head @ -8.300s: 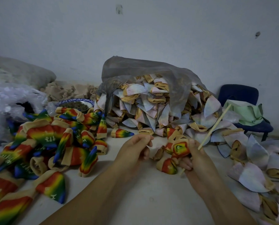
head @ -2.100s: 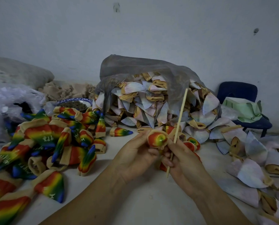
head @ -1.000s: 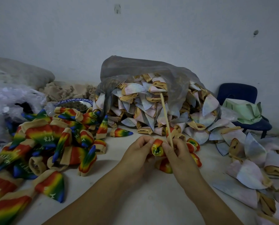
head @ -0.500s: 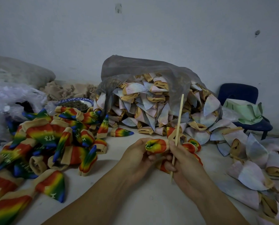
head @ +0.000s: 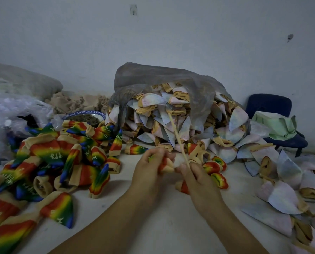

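Note:
My left hand [head: 149, 167] grips a small rainbow fabric cone [head: 166, 165] with a tan cuff, held just above the table's middle. My right hand [head: 193, 173] pinches a thin wooden stick [head: 176, 136] that slants up and to the left from my fingers, its lower end at the cone. Both hands meet around the cone, which my fingers mostly hide. A few more rainbow cones [head: 217, 171] lie just right of my hands.
A heap of rainbow cones [head: 57, 158] fills the left of the white table [head: 153, 226]. A grey plastic bag [head: 171, 83] spills pale inside-out cones [head: 171, 123] at the back and right. A blue-rimmed bowl [head: 85, 116], tan stuffing and a blue chair [head: 274, 110] stand behind.
The stick has tilted from leaning right to leaning up-left. My left hand has closed further around the rainbow cone, hiding most of it, and both hands are pressed closer together.

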Tool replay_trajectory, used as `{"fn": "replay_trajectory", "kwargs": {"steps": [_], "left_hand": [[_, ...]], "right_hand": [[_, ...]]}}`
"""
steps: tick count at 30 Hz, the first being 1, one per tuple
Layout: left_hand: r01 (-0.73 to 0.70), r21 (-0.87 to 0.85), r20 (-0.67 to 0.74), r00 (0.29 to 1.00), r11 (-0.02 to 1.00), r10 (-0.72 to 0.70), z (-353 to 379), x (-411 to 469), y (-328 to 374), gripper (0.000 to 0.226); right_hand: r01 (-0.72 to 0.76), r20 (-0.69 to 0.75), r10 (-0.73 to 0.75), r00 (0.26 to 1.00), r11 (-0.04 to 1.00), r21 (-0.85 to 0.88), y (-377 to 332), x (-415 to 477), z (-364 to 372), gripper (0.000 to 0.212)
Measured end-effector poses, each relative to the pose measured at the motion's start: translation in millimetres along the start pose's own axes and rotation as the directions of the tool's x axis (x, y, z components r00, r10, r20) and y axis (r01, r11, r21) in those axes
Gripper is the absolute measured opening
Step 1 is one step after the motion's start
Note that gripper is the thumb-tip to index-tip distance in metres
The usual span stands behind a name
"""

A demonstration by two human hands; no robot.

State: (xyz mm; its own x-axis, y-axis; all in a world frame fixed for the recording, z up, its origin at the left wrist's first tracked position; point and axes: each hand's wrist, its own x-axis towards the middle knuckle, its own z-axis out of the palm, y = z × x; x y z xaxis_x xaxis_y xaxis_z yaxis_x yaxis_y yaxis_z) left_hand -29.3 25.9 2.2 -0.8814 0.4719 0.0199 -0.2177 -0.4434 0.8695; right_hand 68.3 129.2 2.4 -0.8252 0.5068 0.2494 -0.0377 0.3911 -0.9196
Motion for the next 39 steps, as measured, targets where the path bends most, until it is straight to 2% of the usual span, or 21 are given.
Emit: {"fn": "replay_trajectory", "kwargs": {"steps": [1, 2, 4, 7, 11, 13, 15, 19, 28, 32, 34, 36, 39], "left_hand": [[0.096, -0.231, -0.047, 0.993, 0.968, -0.109, -3.6, 4.4, 2.4, 0.021], [0.156, -0.432, -0.076, 0.975, 0.888, -0.208, -7.1, 7.8, 6.0, 0.026], [0.162, -0.660, -0.115, 0.943, 0.733, -0.311, -15.9, 13.0, 14.6, 0.031], [0.085, -0.762, -0.160, 0.936, 0.642, -0.314, -28.0, 22.8, 23.5, 0.034], [0.061, -0.791, -0.184, 0.925, 0.608, -0.333, -34.3, 29.1, 28.8, 0.038], [0.072, -0.760, -0.193, 0.924, 0.646, -0.330, -34.3, 29.5, 27.2, 0.040], [0.114, -0.670, -0.190, 0.929, 0.734, -0.318, -33.8, 28.4, 22.6, 0.040], [0.186, -0.470, -0.123, 0.954, 0.863, -0.273, -29.0, 23.9, 11.4, 0.026], [0.217, -0.381, 0.013, 0.973, 0.899, -0.230, -18.9, 21.1, 4.0, 0.022], [0.159, -0.329, -0.008, 0.985, 0.931, -0.171, -12.9, 22.3, 0.2, 0.020], [0.096, -0.207, -0.067, 0.991, 0.974, -0.112, -11.5, 24.0, -0.6, 0.028], [0.036, -0.004, -0.147, 0.988, 0.999, -0.036, -11.1, 25.2, -1.2, 0.046], [-0.025, 0.256, -0.184, 0.980, 0.966, 0.074, -12.2, 25.1, -1.0, 0.058]], "right_hand": [[0.033, 0.011, -0.032, 0.999, 0.999, -0.024, -1.4, -1.3, 0.8, 0.029], [0.055, 0.032, -0.053, 0.998, 0.997, -0.063, -1.5, -1.7, 0.5, 0.030], [0.085, 0.094, -0.065, 0.993, 0.971, -0.225, 1.0, -1.6, -3.3, 0.031], [0.130, 0.177, -0.056, 0.983, 0.887, -0.444, 4.9, 0.8, -10.1, 0.030], [0.189, 0.222, -0.064, 0.973, 0.772, -0.607, 4.2, 1.4, -16.6, 0.029], [0.186, 0.220, -0.054, 0.974, 0.745, -0.641, 3.8, 0.7, -17.2, 0.026], [0.191, 0.218, -0.057, 0.974, 0.723, -0.664, 2.8, 0.1, -15.9, 0.022], [0.207, 0.222, -0.073, 0.972, 0.709, -0.674, 1.4, -0.9, -10.3, 0.024], [0.202, 0.207, -0.080, 0.975, 0.706, -0.679, -4.7, -5.8, 2.5, 0.026], [0.187, 0.207, -0.059, 0.976, 0.714, -0.674, -8.5, -10.6, 13.0, 0.031], [0.172, 0.197, -0.051, 0.979, 0.722, -0.670, -8.6, -11.7, 15.3, 0.032], [0.160, 0.192, -0.041, 0.980, 0.738, -0.656, -8.4, -11.1, 15.2, 0.033], [0.169, 0.183, -0.069, 0.981, 0.771, -0.614, -7.3, -8.5, 11.0, 0.032]]}}
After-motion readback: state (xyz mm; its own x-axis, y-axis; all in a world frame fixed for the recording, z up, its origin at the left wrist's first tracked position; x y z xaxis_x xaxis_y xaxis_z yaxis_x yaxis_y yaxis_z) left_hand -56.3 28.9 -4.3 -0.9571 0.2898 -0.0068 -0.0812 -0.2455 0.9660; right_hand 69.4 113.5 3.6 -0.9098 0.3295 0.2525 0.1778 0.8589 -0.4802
